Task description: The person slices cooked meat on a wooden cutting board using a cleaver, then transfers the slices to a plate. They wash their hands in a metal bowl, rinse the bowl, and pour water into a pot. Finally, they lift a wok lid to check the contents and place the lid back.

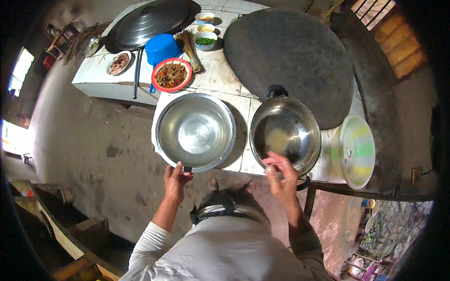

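A wide metal basin (pixel 218 154) sits at the front edge of the white tiled counter, with what looks like clear liquid in it. My left hand (pixel 177 179) grips its near rim, thumb on top and fingers below. To the right stands a shiny metal wok (pixel 302 123) with two dark loop handles; a little yellowish liquid (pixel 278 140) lies in its bottom. Above the wok's near edge is my right hand (pixel 283 175), blurred, fingers parted and curled, nothing visible in it. Whether it touches the rim, I cannot tell.
Behind the wok lies a large dark round cover (pixel 288 63). A striped plastic basin (pixel 357 151) leans at right. Toward the back left are a red-rimmed bowl of cooked food (pixel 171 74), a blue plastic scoop (pixel 161 49), a whisk brush (pixel 191 52), a meat plate (pixel 119 63) and a lidded wok (pixel 151 24).
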The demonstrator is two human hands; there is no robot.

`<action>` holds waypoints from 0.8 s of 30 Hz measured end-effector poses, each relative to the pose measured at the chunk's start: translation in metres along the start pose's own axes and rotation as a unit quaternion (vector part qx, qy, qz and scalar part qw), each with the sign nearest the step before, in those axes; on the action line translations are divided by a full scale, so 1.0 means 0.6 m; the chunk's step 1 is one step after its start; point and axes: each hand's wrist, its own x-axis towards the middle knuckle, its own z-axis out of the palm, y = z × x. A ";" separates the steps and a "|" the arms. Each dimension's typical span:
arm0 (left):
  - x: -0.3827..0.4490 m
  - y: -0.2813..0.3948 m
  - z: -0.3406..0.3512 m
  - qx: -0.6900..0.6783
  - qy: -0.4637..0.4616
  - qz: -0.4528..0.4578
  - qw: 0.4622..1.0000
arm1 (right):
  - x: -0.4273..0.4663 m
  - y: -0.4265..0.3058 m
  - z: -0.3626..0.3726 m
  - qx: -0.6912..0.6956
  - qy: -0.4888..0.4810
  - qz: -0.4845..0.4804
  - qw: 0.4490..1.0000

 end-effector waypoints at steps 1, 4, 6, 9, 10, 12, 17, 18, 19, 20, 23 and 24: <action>0.010 0.000 0.004 0.003 -0.002 -0.004 1.000 | -0.001 -0.003 0.015 -0.010 -0.029 -0.022 0.999; 0.032 -0.004 0.016 -0.035 -0.015 -0.008 0.999 | -0.023 -0.010 0.046 0.027 -0.078 0.026 0.996; 0.046 -0.005 0.023 -0.039 -0.021 -0.051 0.998 | -0.038 -0.008 0.048 0.039 -0.089 0.027 0.995; 0.059 -0.004 0.027 -0.097 -0.060 -0.094 0.989 | -0.068 0.001 0.038 0.013 -0.072 0.039 0.997; 0.060 -0.004 0.027 -0.081 -0.047 -0.096 0.991 | -0.078 0.005 0.034 0.004 -0.063 0.045 0.997; 0.062 -0.002 0.025 -0.068 -0.050 -0.084 0.993 | -0.101 0.011 0.025 0.016 -0.054 0.104 0.993; 0.065 -0.003 0.021 -0.087 -0.021 -0.086 0.992 | -0.128 0.018 0.020 0.031 -0.038 0.150 0.987; 0.066 -0.003 0.020 -0.087 -0.018 -0.089 0.992 | -0.127 0.016 0.022 0.029 -0.040 0.128 0.991; 0.067 -0.004 0.019 -0.086 -0.015 -0.091 0.992 | -0.123 0.014 0.023 0.018 -0.043 0.118 0.992; 0.067 -0.004 0.018 -0.083 0.003 -0.107 0.991 | -0.119 0.011 0.024 0.007 -0.045 0.108 0.993; 0.072 -0.003 0.014 -0.053 -0.039 -0.085 0.994 | -0.101 0.003 0.024 -0.011 -0.058 0.070 0.996; 0.074 -0.003 0.011 -0.063 -0.031 -0.080 0.994 | -0.093 0.001 0.023 -0.019 -0.062 0.054 0.996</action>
